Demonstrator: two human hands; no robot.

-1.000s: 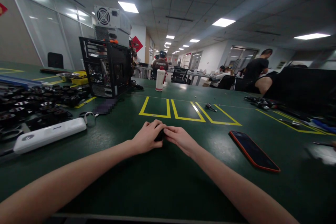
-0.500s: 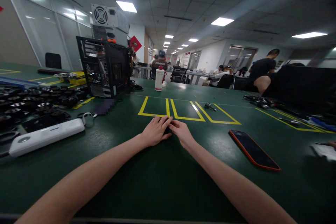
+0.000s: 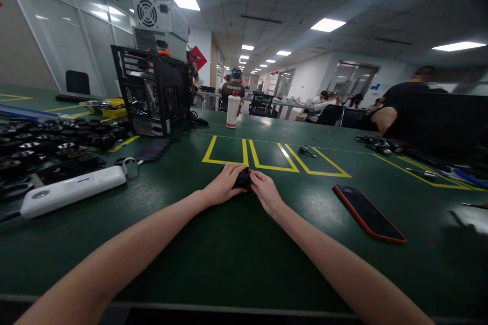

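Observation:
A small round black part (image 3: pixel 242 178) lies between my hands on the green table (image 3: pixel 236 259), just in front of the yellow tape marks. Around its left and far sides curl the fingers of my left hand (image 3: pixel 224 183), thumb at its near side. My right hand (image 3: pixel 267 192) has its fingertips pinched together against the part's right edge. Whether those fingertips hold a smaller piece is too small to tell. Beyond the hands, a small dark metal tool (image 3: pixel 306 151) sits across the tape.
A red-edged phone (image 3: pixel 368 213) lies right of my right arm. At left are a white power strip (image 3: pixel 74 190), many black parts (image 3: pixel 57 150) and an open computer case (image 3: pixel 156 91). A white bottle (image 3: pixel 232 111) stands farther back. Several people sit or stand beyond.
My left hand has shifted slightly left and opened around the black part, which now shows more. The view has tilted a little, and the standing person at right has moved.

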